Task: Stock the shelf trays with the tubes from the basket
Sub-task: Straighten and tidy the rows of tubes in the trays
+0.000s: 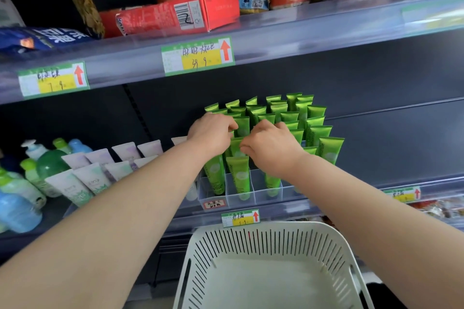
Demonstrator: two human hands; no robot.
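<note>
Both hands reach into the clear divided tray [266,194] on the middle shelf [356,189], where the green tubes [311,118] stand upright in rows. The left hand [213,133] curls its fingers round one tube's crimped top. The right hand [272,149], just beside it, pinches a tube top in a nearer row. The white slotted basket [251,241] sits near, below the shelf edge.

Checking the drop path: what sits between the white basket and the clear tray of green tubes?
Head view: only the shelf edge with a green-and-yellow price tag lies between basket and the tray of green tubes.
</note>
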